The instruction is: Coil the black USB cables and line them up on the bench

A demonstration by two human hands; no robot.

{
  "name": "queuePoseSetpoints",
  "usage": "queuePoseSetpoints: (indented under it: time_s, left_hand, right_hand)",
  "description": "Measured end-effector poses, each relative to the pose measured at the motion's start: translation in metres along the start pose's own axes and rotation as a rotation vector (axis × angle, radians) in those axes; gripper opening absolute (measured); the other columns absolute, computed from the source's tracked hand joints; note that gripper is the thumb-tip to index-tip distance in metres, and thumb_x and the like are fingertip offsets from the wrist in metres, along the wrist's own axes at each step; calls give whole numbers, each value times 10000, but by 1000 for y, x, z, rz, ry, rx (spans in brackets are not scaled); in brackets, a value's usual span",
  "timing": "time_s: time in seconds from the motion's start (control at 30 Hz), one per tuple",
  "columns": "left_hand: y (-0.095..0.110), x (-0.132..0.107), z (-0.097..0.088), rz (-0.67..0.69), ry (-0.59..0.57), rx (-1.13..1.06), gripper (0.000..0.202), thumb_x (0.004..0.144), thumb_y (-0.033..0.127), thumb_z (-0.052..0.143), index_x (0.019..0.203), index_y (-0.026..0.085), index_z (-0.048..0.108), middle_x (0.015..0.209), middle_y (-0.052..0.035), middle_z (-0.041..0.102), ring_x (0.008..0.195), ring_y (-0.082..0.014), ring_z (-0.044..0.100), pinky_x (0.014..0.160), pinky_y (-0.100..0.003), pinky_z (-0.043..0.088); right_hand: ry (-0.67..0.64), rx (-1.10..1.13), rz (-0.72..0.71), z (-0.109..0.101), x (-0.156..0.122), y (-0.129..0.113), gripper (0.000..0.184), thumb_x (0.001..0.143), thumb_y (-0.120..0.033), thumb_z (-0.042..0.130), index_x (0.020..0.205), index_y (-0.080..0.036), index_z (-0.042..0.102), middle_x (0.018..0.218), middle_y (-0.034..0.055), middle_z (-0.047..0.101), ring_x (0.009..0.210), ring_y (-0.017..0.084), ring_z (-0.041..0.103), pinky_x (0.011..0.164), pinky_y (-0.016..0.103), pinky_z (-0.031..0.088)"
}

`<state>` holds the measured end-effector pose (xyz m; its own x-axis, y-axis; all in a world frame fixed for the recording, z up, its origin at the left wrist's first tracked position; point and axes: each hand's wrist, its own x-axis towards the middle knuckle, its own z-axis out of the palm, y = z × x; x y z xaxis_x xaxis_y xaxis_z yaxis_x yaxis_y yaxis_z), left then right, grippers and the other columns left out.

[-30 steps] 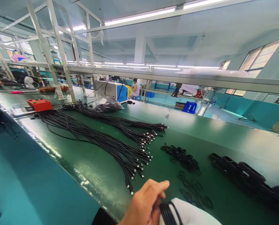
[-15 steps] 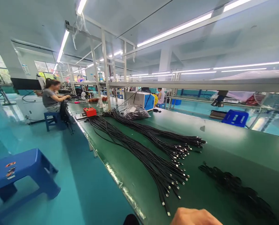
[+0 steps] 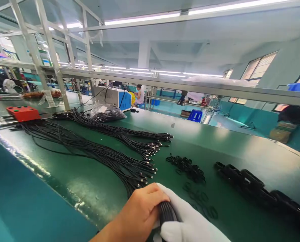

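Note:
Low in the view, my bare left hand [image 3: 141, 211] wraps its fingers round a bundled black cable [image 3: 167, 212]. My right hand [image 3: 190, 220], in a white glove, grips the same bundle from the other side, its thumb across the front. The bundle's lower part is hidden by the hands and the frame edge. Beyond my left hand, long black cables [image 3: 96, 148] with metal plugs lie spread over the green table. A second group of cables [image 3: 119, 131] lies behind them. Small black loops [image 3: 186, 166] are heaped past my right hand, with several looser loops [image 3: 200, 200] nearer.
A row of black coiled bundles [image 3: 250, 183] lies on the green table [image 3: 215, 141] at the right. At the left sits a red box with buttons [image 3: 23, 113]. Behind are a plastic bag [image 3: 106, 112], a blue-and-white machine [image 3: 124, 99] and a raised metal shelf [image 3: 165, 84]. A person [image 3: 139, 95] sits far back.
The view has swung right, so the table's things appear further left. Earlier only a bare hand showed at the bottom edge; now both hands are up in view, holding the bundled cable.

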<state>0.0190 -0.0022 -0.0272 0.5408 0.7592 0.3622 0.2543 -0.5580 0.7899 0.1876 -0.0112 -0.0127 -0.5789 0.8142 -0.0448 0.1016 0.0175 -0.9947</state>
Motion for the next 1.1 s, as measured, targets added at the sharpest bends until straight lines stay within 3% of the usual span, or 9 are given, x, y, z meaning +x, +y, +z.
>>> queuePoseSetpoints:
  time_s: [0.1,0.2,0.33,0.53,0.73,0.9,1.1]
  left_hand:
    - [0,3,-2,-83,-22,-30,301,809,65,400,866,190,668,865,-18,622,793,-124,568,729,-189,436]
    - [0,6,-1,-134,-14,-29,302,816,71,406,851,203,676,856,-5,623,797,-123,569,732,-193,431]
    - [-2,12,3,-176,-12,-7,313,813,77,400,865,209,679,864,-2,624,814,-126,569,751,-206,423]
    - [0,23,7,-329,38,101,219,764,119,473,894,218,620,883,12,593,778,-138,553,692,-232,413]
    - [-1,28,12,-407,77,153,171,716,80,453,756,199,570,662,39,567,614,-125,513,567,-227,372]
    - [-9,28,16,-466,123,87,168,677,80,477,730,190,591,613,43,565,581,-117,515,537,-217,375]
    - [-16,35,20,-682,172,-147,163,641,78,527,753,184,578,630,44,553,543,-114,511,477,-210,401]
  right_hand:
    - [-51,185,26,1,6,12,575,587,-384,772,1088,-173,583,911,52,629,890,260,594,750,367,490]
    - [-63,291,37,0,9,31,677,563,-437,788,1127,-157,538,764,27,632,701,211,622,614,329,501]
    - [-60,400,-4,2,12,42,731,531,-410,826,1150,-159,529,886,64,649,806,239,642,651,347,545]
    - [-29,593,33,-4,7,36,425,732,-376,692,1061,-124,596,882,98,645,805,195,654,623,285,568]
    - [4,650,65,-2,7,43,356,716,-372,716,954,-113,660,821,85,648,782,182,638,629,302,573]
    - [34,652,98,-1,10,49,350,696,-347,739,951,-121,659,831,77,642,789,186,622,628,317,558]
    - [65,649,112,-1,14,55,347,736,-367,706,966,-118,633,856,87,632,796,182,610,631,289,522]
